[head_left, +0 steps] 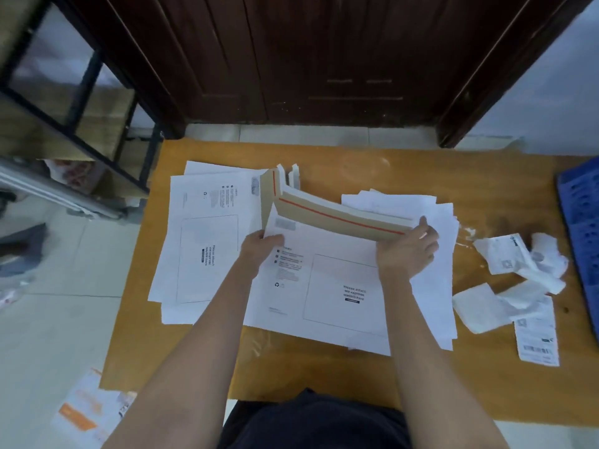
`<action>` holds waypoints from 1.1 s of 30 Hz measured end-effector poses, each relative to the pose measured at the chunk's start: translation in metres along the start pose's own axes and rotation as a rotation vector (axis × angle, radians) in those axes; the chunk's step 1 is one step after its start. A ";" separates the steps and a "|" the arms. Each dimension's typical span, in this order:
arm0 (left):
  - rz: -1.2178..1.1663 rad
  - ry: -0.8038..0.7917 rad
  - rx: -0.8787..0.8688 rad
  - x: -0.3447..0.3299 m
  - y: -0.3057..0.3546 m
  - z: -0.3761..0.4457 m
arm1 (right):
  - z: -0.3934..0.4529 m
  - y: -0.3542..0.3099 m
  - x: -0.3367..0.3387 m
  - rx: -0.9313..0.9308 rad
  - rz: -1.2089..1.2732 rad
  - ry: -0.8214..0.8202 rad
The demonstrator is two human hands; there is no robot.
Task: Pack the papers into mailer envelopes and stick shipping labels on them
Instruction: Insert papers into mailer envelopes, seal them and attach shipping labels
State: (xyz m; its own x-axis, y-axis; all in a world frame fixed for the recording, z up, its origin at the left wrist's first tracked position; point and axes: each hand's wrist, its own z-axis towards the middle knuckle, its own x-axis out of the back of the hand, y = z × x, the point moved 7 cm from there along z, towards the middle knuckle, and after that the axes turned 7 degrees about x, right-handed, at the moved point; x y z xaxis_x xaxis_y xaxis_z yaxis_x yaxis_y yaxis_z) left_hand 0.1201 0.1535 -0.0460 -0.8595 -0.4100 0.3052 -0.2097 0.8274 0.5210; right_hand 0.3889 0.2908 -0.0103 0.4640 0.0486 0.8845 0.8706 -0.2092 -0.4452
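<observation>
Envelope (324, 280): laid on the bench (356, 377), flap raised.
Left grip (259, 251): pinched on the envelope's left corner.
Right grip (406, 251): closed on the flap (340, 218).
Labels (518, 286): crumpled, right.

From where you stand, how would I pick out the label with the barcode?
Start at the blue crate on the table's right edge. Before it lie crumpled papers; the label lies nearest you, flat and long, unlike its crumpled neighbours.
</observation>
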 end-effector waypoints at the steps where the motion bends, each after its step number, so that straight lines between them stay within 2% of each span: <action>1: -0.043 -0.046 0.013 -0.004 -0.002 -0.002 | 0.002 -0.016 -0.006 0.105 -0.010 -0.026; 5: -0.116 -0.115 0.017 -0.011 -0.011 0.000 | -0.002 -0.086 -0.045 0.437 0.163 -0.331; 7: -0.153 -0.125 -0.009 -0.013 -0.013 0.000 | -0.006 -0.106 -0.062 0.506 0.143 -0.466; 11: -0.173 -0.060 0.011 -0.013 -0.019 0.000 | -0.007 -0.117 -0.087 0.553 -0.039 -0.590; 13: -0.184 -0.033 0.044 -0.012 -0.024 0.004 | -0.008 -0.116 -0.091 0.528 -0.058 -0.597; 15: -0.219 -0.031 0.090 -0.012 -0.032 0.011 | -0.008 -0.120 -0.087 0.548 -0.043 -0.513; 17: -0.243 -0.050 0.115 -0.014 -0.036 0.016 | -0.010 -0.127 -0.078 0.613 -0.039 -0.404; 23: -0.317 -0.089 0.144 -0.017 -0.033 0.019 | -0.044 -0.125 -0.069 0.872 0.013 -0.219; 28: -0.313 -0.079 0.151 -0.018 -0.042 0.018 | -0.057 -0.117 -0.080 0.924 -0.060 -0.255; 33: -0.308 -0.098 0.163 -0.019 -0.044 0.019 | -0.078 -0.124 -0.090 0.961 -0.068 -0.451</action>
State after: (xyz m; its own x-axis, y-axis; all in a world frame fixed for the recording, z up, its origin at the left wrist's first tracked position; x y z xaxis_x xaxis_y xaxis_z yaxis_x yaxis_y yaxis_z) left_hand 0.1367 0.1327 -0.0898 -0.7834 -0.6173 0.0721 -0.5303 0.7243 0.4406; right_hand 0.2265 0.2362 -0.0238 0.2554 0.4298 0.8661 0.5691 0.6573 -0.4940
